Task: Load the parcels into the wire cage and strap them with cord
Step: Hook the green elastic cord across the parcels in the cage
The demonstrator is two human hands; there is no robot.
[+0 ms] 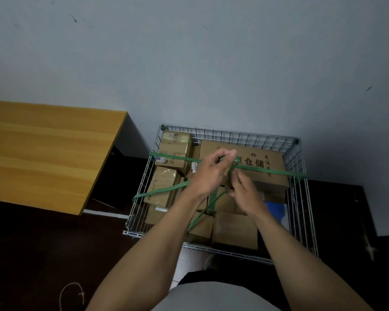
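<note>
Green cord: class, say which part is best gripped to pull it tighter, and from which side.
On the green cord, likely the loose diagonal strand, pinched from above: it runs slack over the parcels, whereas the far strand lies taut across the wire cage.

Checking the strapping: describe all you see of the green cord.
The green cord is a flat, woven-looking band. One run lies taut across the wire cage, rim to rim, over the parcels. Two more slant from the left side and front to the middle, where left hand and right hand pinch it.
</note>
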